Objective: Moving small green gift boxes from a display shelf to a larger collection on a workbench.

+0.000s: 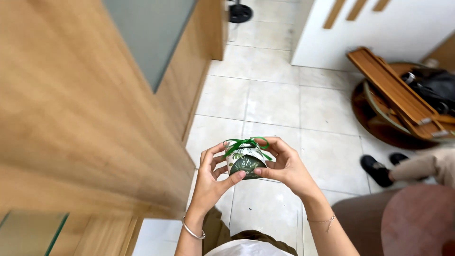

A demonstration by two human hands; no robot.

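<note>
the person is standing over a pale tiled floor point(265, 99), holding a small gift box point(245, 163) out in front of them at about waist height, between both hands. the box is white with a green leaf print and a dark green rounded flap facing the camera. a green ribbon point(246, 143) already runs across its top and looks knotted into a bow, with loops out to both sides, so the wrapping seems close to done; what looks left is tidying the bow or pressing the flap flat, though i cannot tell if the knot is pulled tight.

the left hand point(208, 182) is curled round the left side of the box, thumb pressed on the dark flap, fingers closed loosely behind it. the right hand point(284, 166) cups the right side, thumb also on the flap and forefinger up by the ribbon. both hands have hold of the box, neither is wide open. a silver bangle point(192, 232) sits on the left wrist, and a thin chain bracelet point(322, 220) on the right.

a wooden cabinet point(80, 118) with a glass panel stands close on the left. off to the right another person's black shoes point(379, 169) rest on the tiles, near a round wooden tray point(379, 123) with wooden slats point(393, 90) laid across it. nothing lies between the hands and the box.
</note>
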